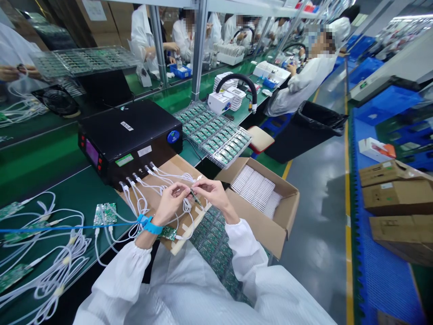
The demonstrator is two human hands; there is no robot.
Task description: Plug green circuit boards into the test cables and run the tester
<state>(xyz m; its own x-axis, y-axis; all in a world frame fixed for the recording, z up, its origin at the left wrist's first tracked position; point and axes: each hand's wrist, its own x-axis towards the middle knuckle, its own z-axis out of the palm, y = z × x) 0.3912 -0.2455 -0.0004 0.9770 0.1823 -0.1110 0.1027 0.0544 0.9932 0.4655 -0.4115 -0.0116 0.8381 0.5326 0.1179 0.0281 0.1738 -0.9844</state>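
Note:
Between my two hands is a small green circuit board (195,198), seen nearly edge-on. My left hand (172,199) pinches it from the left, a blue wrist strap (150,224) around that wrist. The fingers of my right hand (214,193) are closed on its upper right side. White cables (187,205) hang close below my fingers; whether one is plugged into this board I cannot tell. Beneath is a brown cardboard sheet (181,169) on the bench edge. Another circuit board (168,233), with a white cable at it, lies by my left wrist.
A black test box (131,131) with white cables plugged in stands ahead. Cabled boards (104,214) lie left. Trays of boards rest ahead (216,133) and by my lap (213,243). An open carton (287,212) of white pieces stands right. Co-workers sit farther along.

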